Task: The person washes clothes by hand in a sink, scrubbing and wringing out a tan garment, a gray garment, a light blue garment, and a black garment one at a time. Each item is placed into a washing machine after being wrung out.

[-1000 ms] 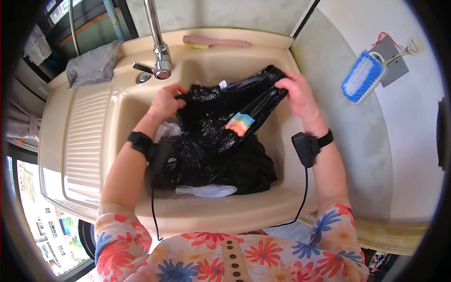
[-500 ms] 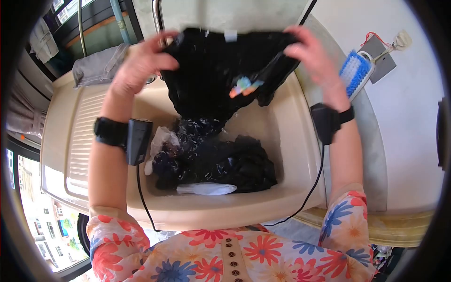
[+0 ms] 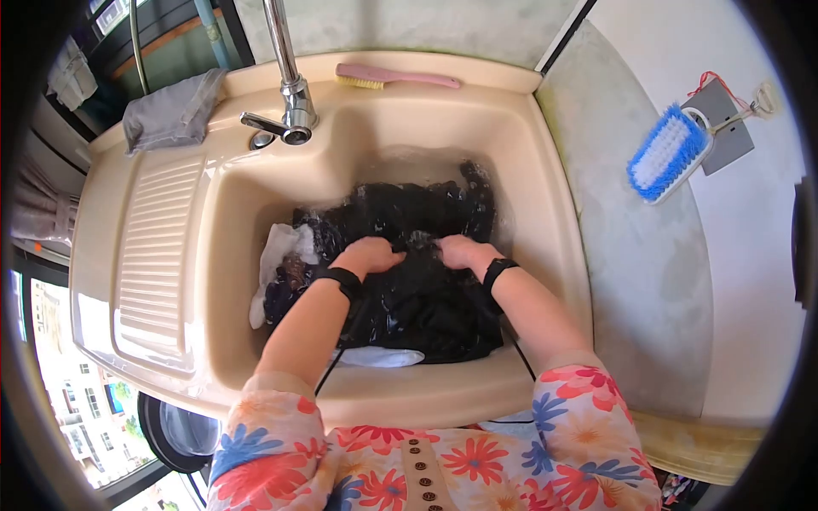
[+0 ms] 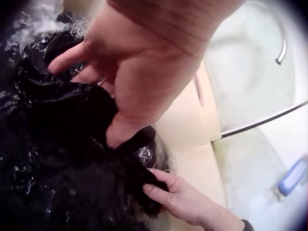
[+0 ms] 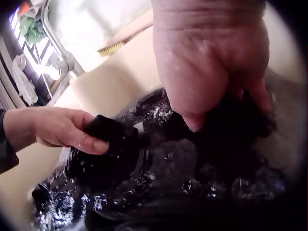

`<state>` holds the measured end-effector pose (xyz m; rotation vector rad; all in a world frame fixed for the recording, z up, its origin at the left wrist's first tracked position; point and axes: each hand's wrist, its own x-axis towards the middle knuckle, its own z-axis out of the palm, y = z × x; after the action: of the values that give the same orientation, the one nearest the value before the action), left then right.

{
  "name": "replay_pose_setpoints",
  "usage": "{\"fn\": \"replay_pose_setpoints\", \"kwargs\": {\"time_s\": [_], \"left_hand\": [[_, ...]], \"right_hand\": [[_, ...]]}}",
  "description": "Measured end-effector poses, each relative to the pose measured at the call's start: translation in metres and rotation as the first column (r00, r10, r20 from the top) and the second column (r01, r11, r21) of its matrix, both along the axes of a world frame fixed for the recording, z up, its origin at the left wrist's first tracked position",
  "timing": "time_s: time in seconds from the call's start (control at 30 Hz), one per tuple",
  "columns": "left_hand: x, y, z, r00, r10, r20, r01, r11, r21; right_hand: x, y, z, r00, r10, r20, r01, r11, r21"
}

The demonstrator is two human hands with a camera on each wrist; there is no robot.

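Both hands are down in the sink (image 3: 565, 255), gripping a wet black garment (image 3: 434, 294) that lies partly in the water. My left hand (image 3: 368, 255) has its thumb and fingers around a fold of the cloth; in the right wrist view the left hand (image 5: 60, 130) pinches a raised edge of it. A short way to the right, my right hand (image 3: 464, 253) holds another part, and the left wrist view shows that right hand (image 4: 180, 199) with cloth bunched between thumb and fingers. Below and around them, more dark laundry merges with the garment.
White cloth (image 3: 285, 251) lies at the basin's left side, and another white piece (image 3: 379, 357) along the front. Behind stand the faucet (image 3: 294, 106) and a pink-handled brush (image 3: 396, 77). A grey cloth (image 3: 175, 111) rests above the ribbed drainboard (image 3: 158, 255). A blue-white brush (image 3: 669, 153) hangs at right.
Both hands lifted the black garment high above the basin, its colourful print showing, then brought it down into the water. The hands are now closer together and the print is out of sight.
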<state>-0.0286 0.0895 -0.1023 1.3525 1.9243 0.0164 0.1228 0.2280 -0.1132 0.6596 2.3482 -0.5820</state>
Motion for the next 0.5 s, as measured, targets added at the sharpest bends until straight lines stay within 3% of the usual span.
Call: {"fn": "replay_pose_setpoints", "kwargs": {"time_s": [0.03,0.07,0.13,0.17,0.2,0.23,0.27,0.3,0.37,0.4,0.47,0.5], "left_hand": [[0.001,0.003,-0.006,0.998,-0.060,0.021,0.063,0.991,-0.120],[0.001,0.002,-0.011,0.998,-0.057,0.021,0.059,0.991,-0.118],[-0.001,-0.006,-0.007,0.998,-0.006,0.055,0.007,1.000,-0.010],[-0.008,-0.009,-0.002,0.994,0.061,0.095,-0.075,0.986,0.152],[-0.021,-0.006,0.022,0.979,0.094,0.179,-0.111,0.990,0.087],[-0.030,-0.008,0.041,0.971,0.172,0.166,-0.195,0.971,0.138],[-0.035,-0.014,0.072,0.921,0.300,0.248,-0.349,0.919,0.184],[-0.052,-0.013,0.066,0.829,0.436,0.349,-0.521,0.828,0.204],[-0.068,-0.015,0.080,0.451,0.403,0.796,-0.799,0.579,0.160],[-0.064,-0.017,0.109,0.280,0.372,0.885,-0.834,0.551,0.032],[-0.053,-0.014,0.127,0.041,0.256,0.966,-0.855,0.509,-0.099],[-0.042,-0.010,0.123,-0.090,0.192,0.977,-0.832,0.525,-0.179]], "right_hand": [[0.003,0.003,-0.016,0.995,0.100,0.002,-0.100,0.995,0.003],[0.007,0.007,-0.020,0.995,0.104,0.002,-0.104,0.995,0.006],[0.012,0.008,-0.012,0.997,0.068,-0.038,-0.069,0.997,-0.034],[0.014,0.017,0.001,0.993,0.093,-0.073,-0.099,0.992,-0.084],[0.018,0.026,0.018,0.983,0.008,-0.182,-0.029,0.993,-0.114],[0.019,0.036,0.036,0.955,-0.003,-0.295,-0.018,0.997,-0.070],[0.020,0.044,0.064,0.926,-0.180,-0.331,0.126,0.976,-0.179],[0.022,0.058,0.078,0.856,-0.410,-0.314,0.301,0.890,-0.342],[0.026,0.066,0.119,0.586,-0.715,-0.381,0.339,0.643,-0.686],[0.025,0.068,0.136,0.510,-0.784,-0.352,0.260,0.531,-0.806],[0.019,0.058,0.159,0.415,-0.848,-0.329,0.122,0.410,-0.904],[0.016,0.053,0.159,0.422,-0.843,-0.333,0.120,0.416,-0.901]]}}
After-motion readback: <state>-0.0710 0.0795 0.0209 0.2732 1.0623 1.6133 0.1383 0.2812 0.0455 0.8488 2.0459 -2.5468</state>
